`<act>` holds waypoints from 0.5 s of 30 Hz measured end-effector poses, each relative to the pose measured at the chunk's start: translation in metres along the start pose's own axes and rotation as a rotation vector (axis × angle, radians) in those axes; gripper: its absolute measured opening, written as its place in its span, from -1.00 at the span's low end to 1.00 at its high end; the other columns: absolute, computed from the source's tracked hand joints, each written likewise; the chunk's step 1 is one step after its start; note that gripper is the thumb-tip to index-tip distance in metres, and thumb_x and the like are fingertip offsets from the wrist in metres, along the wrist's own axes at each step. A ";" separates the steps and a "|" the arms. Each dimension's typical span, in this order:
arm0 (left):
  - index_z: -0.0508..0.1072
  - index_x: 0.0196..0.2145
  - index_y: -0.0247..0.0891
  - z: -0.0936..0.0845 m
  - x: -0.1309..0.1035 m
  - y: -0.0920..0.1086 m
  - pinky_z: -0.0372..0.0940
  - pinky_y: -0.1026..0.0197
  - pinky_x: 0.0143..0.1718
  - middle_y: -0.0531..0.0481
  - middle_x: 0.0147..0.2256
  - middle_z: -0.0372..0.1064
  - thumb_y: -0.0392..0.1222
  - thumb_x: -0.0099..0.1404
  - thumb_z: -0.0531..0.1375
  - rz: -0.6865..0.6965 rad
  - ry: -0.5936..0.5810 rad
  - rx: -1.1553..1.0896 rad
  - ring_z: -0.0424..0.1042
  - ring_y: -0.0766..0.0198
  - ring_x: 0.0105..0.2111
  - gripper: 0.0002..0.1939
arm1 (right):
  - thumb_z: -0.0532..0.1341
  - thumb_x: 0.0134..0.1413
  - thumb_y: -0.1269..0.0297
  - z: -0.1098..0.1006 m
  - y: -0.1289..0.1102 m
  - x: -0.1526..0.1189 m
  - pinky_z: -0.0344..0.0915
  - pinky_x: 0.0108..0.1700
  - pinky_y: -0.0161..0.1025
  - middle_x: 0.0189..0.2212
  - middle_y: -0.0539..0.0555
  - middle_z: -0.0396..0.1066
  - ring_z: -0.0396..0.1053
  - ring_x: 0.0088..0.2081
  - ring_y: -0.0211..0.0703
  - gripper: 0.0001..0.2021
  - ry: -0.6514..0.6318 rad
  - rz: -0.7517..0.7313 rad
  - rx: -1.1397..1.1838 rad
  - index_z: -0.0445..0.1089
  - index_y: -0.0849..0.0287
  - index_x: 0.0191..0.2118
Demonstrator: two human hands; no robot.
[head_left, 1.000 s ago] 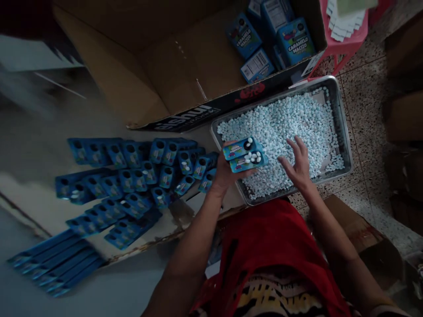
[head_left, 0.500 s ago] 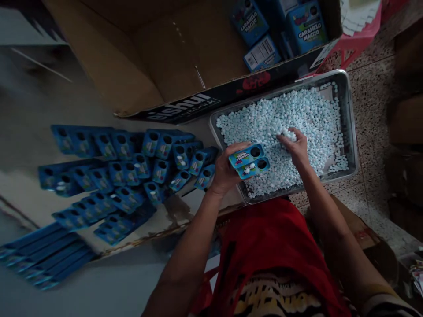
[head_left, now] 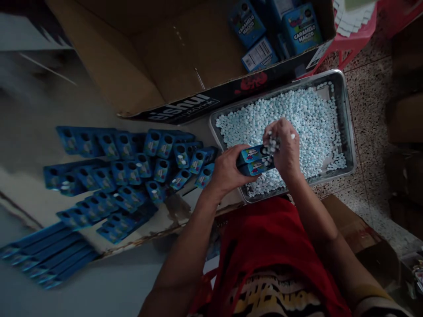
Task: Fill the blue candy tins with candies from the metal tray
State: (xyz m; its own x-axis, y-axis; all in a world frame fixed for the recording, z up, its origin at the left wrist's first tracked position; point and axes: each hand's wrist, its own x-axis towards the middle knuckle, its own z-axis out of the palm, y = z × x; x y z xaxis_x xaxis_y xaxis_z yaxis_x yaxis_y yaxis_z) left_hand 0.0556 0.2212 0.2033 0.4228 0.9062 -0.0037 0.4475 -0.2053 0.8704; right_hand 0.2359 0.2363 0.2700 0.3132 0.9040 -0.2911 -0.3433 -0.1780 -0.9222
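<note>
Two blue boxes [head_left: 251, 155] lie side by side above the left edge of the metal tray [head_left: 346, 114]; the fingers of my left hand [head_left: 227, 171] grasp their sides. My right hand [head_left: 287, 147] clutches pale pellets [head_left: 272, 143] at the boxes' openings. A loosened pinch could, I judge, scatter pellets. Leftward, packed open boxes [head_left: 123, 172] on the counter [head_left: 99, 105] could topple if my elbow brushed them.

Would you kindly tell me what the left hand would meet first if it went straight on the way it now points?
Most likely the right hand, close to the boxes that the left hand holds, though depth is hard to judge here.
</note>
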 end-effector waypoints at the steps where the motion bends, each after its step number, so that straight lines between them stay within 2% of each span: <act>1: 0.53 0.14 -0.11 -0.002 0.000 0.002 0.56 -0.09 0.06 -0.06 -0.02 0.67 -0.07 -0.06 0.63 -0.014 -0.023 0.007 0.68 -0.11 -0.04 -0.20 | 0.24 0.26 -0.44 -0.001 -0.001 0.004 0.50 -0.13 -0.06 -0.40 0.01 0.29 0.43 -0.25 -0.09 -0.39 -0.030 0.005 0.007 0.24 0.01 -0.45; 4: 0.52 0.14 -0.14 -0.004 0.004 0.005 0.56 -0.04 0.04 -0.04 -0.04 0.67 -0.06 -0.04 0.62 -0.049 -0.049 -0.005 0.68 -0.07 -0.06 -0.21 | 0.18 0.24 -0.49 -0.004 -0.003 0.002 0.51 -0.12 -0.02 -0.43 0.03 0.32 0.42 -0.26 -0.06 -0.36 -0.105 -0.019 0.002 0.24 0.01 -0.50; 6: 0.52 0.14 -0.15 -0.003 0.009 0.005 0.55 -0.05 0.08 -0.05 -0.01 0.66 -0.11 -0.03 0.61 -0.034 -0.025 -0.005 0.68 -0.09 -0.02 -0.23 | 0.22 0.19 -0.48 -0.006 -0.003 -0.006 0.48 -0.13 -0.01 -0.47 0.04 0.31 0.35 -0.33 -0.08 -0.34 -0.116 -0.048 -0.034 0.20 0.01 -0.56; 8: 0.53 0.14 -0.14 0.002 0.014 0.004 0.54 -0.07 0.13 -0.07 0.03 0.65 -0.18 -0.05 0.60 -0.007 0.030 0.009 0.66 -0.12 0.04 -0.23 | 0.28 0.17 -0.42 -0.009 -0.002 -0.012 0.42 -0.18 -0.03 -0.53 0.01 0.22 0.23 -0.41 -0.13 -0.35 -0.039 -0.065 -0.050 0.14 0.00 -0.60; 11: 0.49 0.16 -0.11 0.012 0.020 -0.002 0.54 -0.05 0.15 -0.05 0.06 0.63 -0.15 -0.03 0.60 -0.021 0.105 -0.036 0.64 -0.09 0.06 -0.20 | 0.25 0.26 -0.38 -0.022 0.003 -0.011 0.38 -0.21 -0.06 -0.59 -0.07 0.01 0.10 -0.47 -0.17 -0.33 0.174 -0.051 0.051 0.03 0.00 -0.58; 13: 0.44 0.18 -0.12 0.020 0.021 -0.009 0.56 -0.02 0.11 -0.05 0.02 0.62 -0.05 -0.01 0.63 -0.060 0.114 -0.148 0.65 -0.03 0.02 -0.16 | 0.21 0.28 -0.40 -0.041 0.009 -0.004 0.40 -0.22 -0.06 -0.60 -0.09 0.00 0.12 -0.48 -0.18 -0.31 0.242 -0.009 0.166 -0.05 0.00 -0.55; 15: 0.39 0.19 -0.13 0.031 0.020 -0.016 0.59 -0.03 0.07 -0.07 0.01 0.62 0.09 -0.01 0.63 -0.093 0.097 -0.316 0.66 -0.01 -0.01 -0.11 | 0.24 0.26 -0.38 -0.064 0.016 0.003 0.42 -0.26 -0.08 -0.59 -0.09 0.11 0.17 -0.49 -0.21 -0.33 0.247 0.056 0.251 -0.03 0.01 -0.53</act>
State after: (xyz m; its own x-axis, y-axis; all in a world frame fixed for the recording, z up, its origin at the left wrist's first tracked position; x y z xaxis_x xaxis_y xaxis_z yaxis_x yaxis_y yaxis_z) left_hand 0.0813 0.2309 0.1742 0.3078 0.9498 -0.0560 0.2079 -0.0097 0.9781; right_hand 0.2878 0.2108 0.2378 0.4820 0.7685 -0.4207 -0.5636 -0.0956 -0.8205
